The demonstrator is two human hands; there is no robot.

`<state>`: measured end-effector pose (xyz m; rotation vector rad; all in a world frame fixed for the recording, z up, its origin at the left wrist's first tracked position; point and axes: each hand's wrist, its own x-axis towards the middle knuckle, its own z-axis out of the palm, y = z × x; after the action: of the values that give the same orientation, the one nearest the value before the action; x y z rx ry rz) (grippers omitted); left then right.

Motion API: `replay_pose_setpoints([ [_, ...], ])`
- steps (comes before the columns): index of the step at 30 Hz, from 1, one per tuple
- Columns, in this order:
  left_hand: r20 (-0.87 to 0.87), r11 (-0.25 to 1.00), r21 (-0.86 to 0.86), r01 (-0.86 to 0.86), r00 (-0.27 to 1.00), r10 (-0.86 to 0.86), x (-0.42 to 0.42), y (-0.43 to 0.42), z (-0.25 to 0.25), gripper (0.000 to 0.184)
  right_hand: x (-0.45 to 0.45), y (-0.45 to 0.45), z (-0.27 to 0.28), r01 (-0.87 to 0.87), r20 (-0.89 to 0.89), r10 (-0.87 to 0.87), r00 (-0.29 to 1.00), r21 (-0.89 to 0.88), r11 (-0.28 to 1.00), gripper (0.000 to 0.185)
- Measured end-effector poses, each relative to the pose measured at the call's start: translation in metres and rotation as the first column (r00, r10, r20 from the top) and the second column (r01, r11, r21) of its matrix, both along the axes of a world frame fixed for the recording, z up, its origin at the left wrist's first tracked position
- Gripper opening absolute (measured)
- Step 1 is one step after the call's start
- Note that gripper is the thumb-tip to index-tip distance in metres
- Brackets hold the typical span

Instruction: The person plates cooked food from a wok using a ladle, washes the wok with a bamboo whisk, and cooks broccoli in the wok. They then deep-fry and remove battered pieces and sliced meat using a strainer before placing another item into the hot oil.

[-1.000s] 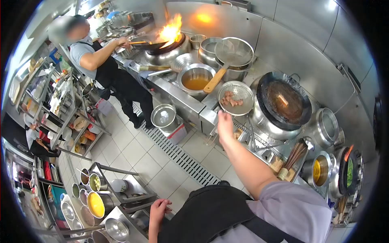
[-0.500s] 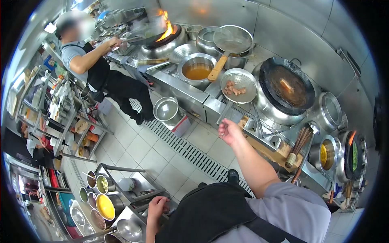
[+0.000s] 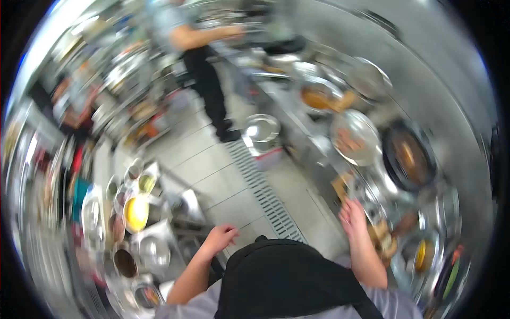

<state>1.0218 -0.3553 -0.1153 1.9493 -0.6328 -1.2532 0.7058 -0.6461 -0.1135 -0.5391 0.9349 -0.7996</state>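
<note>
My left hand (image 3: 221,237) is out in front of the black apron (image 3: 276,279), near the edge of the side counter. Its fingers are loosely bent and hold nothing that I can see. My right hand (image 3: 352,215) hangs beside the stove counter's front edge, fingers loosely apart, with nothing visible in it. Beyond it, a round strainer (image 3: 366,151) with pieces of meat (image 3: 349,140) rests on the counter. Right of that, a black wok (image 3: 392,165) holds brown liquid and a pale, long item (image 3: 408,156). Motion blurs the view.
A pot of amber liquid (image 3: 317,97) stands farther up the stove. On the left are a yellow-filled container (image 3: 136,212) and metal bowls (image 3: 154,251). A metal pot (image 3: 262,129) is by the floor drain (image 3: 265,194). A co-worker (image 3: 206,80) stands at the far burner.
The view has swung, so the scene sits differently in it. My right hand has drawn back from the strainer's handle toward my body. The far burner's flame no longer shows.
</note>
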Motion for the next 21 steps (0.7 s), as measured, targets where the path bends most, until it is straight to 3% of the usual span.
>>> replay_pose_setpoints([
  [7,-0.055,0.915,-0.125,-0.384,0.923,0.38,-0.099,0.075,0.014,0.027,-0.057,0.041,-0.022,-0.357,-0.076,0.354,0.932,-0.03,0.934,0.025],
  [9,-0.049,0.89,-0.144,-0.432,0.902,0.429,-0.144,0.105,0.009,0.027,-0.073,0.051,-0.021,-0.515,-0.058,0.512,0.857,-0.042,0.856,0.014],
  [14,-0.147,0.737,-0.062,-0.673,0.737,0.66,-0.298,0.162,0.016,0.028,-0.093,0.057,-0.005,-0.874,-0.173,0.861,0.478,0.005,0.486,0.013],
  [18,-0.134,0.664,-0.034,-0.747,0.662,0.737,-0.385,0.203,0.018,0.027,-0.097,0.094,0.018,-0.985,-0.206,0.964,0.169,-0.005,0.171,0.012],
  [21,-0.158,0.487,-0.086,-0.869,0.495,0.854,-0.443,0.22,0.024,0.027,-0.095,0.122,0.042,-0.996,-0.225,0.972,-0.069,-0.047,-0.081,0.011],
])
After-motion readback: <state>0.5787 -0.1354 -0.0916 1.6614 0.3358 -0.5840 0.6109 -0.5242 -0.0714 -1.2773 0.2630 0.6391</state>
